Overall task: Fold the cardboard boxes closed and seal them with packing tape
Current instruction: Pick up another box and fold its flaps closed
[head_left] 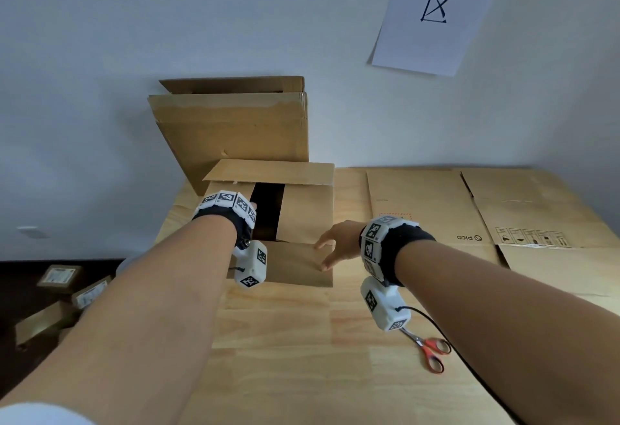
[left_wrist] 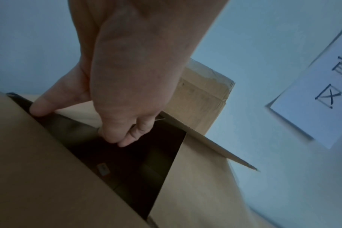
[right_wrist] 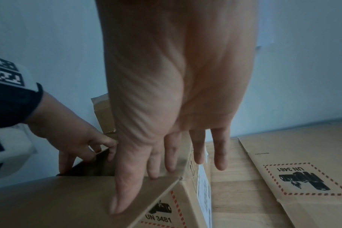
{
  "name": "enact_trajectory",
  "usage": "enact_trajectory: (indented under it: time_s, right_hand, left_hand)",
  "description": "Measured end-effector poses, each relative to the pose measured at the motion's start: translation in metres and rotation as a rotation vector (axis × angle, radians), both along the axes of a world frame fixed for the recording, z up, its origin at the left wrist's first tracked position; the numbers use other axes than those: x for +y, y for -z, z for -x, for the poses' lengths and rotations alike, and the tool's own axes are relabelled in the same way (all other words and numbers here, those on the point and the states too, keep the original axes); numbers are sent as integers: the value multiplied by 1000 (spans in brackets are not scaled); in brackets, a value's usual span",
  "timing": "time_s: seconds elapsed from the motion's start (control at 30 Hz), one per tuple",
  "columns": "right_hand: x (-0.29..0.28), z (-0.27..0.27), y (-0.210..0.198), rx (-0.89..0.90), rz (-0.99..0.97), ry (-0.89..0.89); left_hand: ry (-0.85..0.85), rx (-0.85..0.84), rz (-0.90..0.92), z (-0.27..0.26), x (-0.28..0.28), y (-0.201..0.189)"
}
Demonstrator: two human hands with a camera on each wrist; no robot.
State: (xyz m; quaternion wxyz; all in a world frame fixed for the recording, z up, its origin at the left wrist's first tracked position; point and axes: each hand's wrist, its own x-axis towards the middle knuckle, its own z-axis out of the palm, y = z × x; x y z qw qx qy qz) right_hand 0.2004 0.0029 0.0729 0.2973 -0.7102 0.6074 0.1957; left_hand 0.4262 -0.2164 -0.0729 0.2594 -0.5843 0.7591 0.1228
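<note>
The left hand [left_wrist: 125, 86] curls its fingers [left_wrist: 135, 135] round the edge of the left inner flap of a small brown cardboard box [head_left: 302, 216], thumb down beside it, gripping that flap at the dark gap in the box top. The right hand [right_wrist: 172, 123] lies slack and flat, its straight fingers [right_wrist: 127, 182] pressing on the near flap by the box's right corner and grasping nothing. The box stands on the pale wooden table [head_left: 285, 340], towards its far left, with its two side flaps nearly down, the far flap raised and the near one low.

By my reading, the folding step is in hand: the inner flaps want to be pushed level, then the near and far flaps brought together over the gap before any tape goes on.

Behind the box a larger brown carton [head_left: 231, 126] leans at the white wall; flattened printed cardboard sheets [head_left: 469, 210] lie to the right, and red-handled scissors [head_left: 431, 350] lie near the right forearm. Small parcels [head_left: 60, 277] sit on the dark floor, dim and hard to read. No tape roll is in view. The box's inside is too dark to make out, and a white paper sign [head_left: 436, 12] is cut off at the top.
</note>
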Motion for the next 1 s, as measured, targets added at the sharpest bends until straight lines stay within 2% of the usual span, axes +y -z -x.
enact_trajectory:
  time_s: [0.03, 0.07, 0.13, 0.17, 0.23, 0.27, 0.33, 0.57, 0.73, 0.87, 1.0]
  right_hand:
    - [0, 0, -1, -9, -8, 1]
    - [-1, -1, -2, -9, -16, 0]
    - [-5, -1, -7, 8, -27, -16]
    - [-7, -2, -10, 16, -36, -31]
    - [-13, -7, -16, 5, -64, -57]
    - [-16, -11, -18, -6, -81, -67]
    - [-22, -19, -18, -14, -121, -82]
    - [-13, -26, 14, 15, -184, -44]
    - [5, -19, 23, -73, -183, 6]
    - [7, -18, 16, -20, -28, -101]
    - [3, -26, 18, 13, 108, -179]
  left_hand:
    - [1, 31, 21, -8, -17, 22]
    - [15, -62, -21, -10, -24, 29]
    - [7, -224, -48, -10, -27, 24]
    - [-23, -246, -62, -12, -23, 17]
    - [35, -268, -48, 0, 41, -59]
    - [61, -278, -52, 2, 68, -82]
    - [75, -274, -61, 1, 91, -105]
    - [152, -245, -33, -9, 100, -102]
    - [125, -174, 9, -7, 114, -109]
    - [84, -157, -32, 4, 134, -121]
    - [44, -59, -16, 1, 152, -128]
